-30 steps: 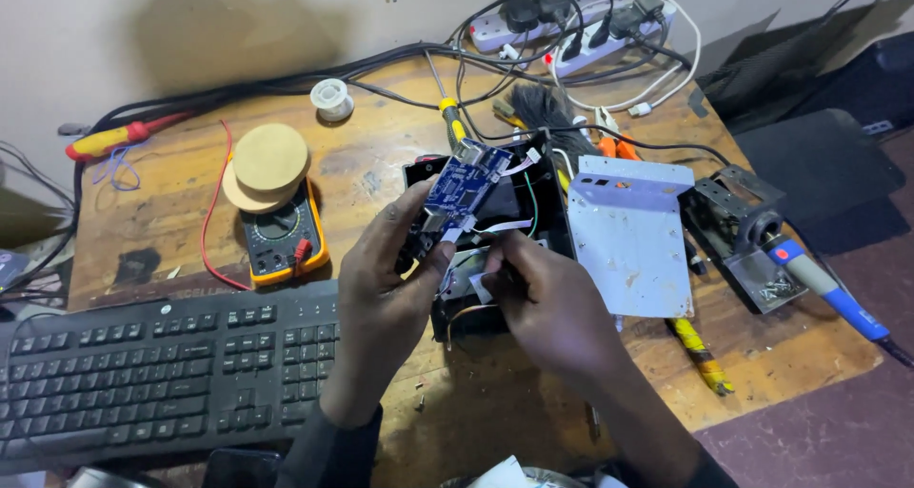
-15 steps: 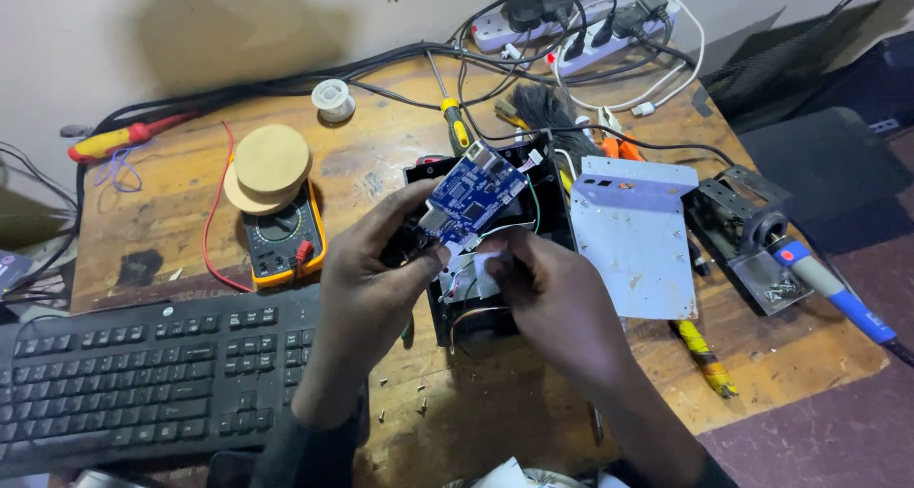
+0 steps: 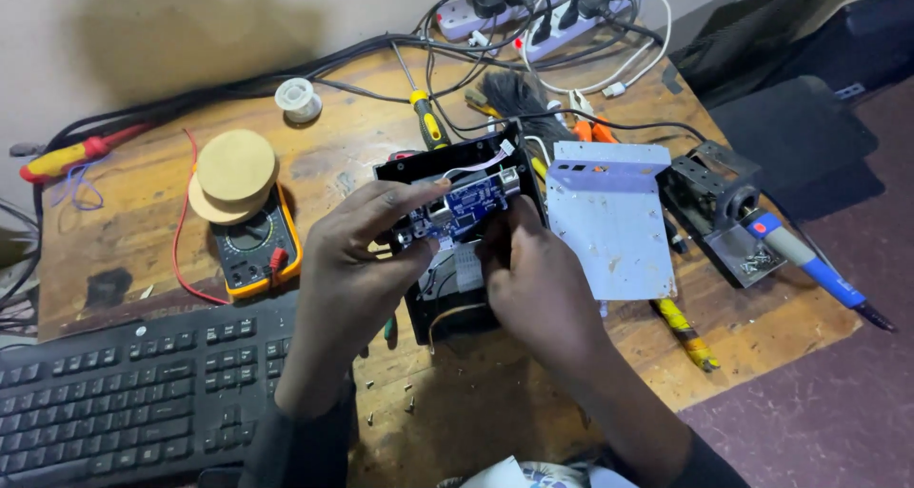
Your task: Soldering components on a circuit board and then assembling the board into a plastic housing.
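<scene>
On a cluttered wooden bench (image 3: 533, 402), the left hand (image 3: 357, 259) and right hand (image 3: 533, 278) both pinched a blue board (image 3: 464, 209) above a black case (image 3: 457, 164), a multimeter (image 3: 255, 250) sitting left of them.

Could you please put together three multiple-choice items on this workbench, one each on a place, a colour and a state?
1. Where does the black keyboard lie?
A. left of the hands, at the near edge
B. behind the power strip
C. on the metal plate

2. What colour is the circuit board?
A. red
B. blue
C. white

3. How is the circuit board held?
A. flat on the table, untouched
B. by one hand only
C. between both hands over the open black case

Answers:
1 A, it fills the lower left corner.
2 B, its face is blue.
3 C, the left hand and right hand both grip it.
</scene>
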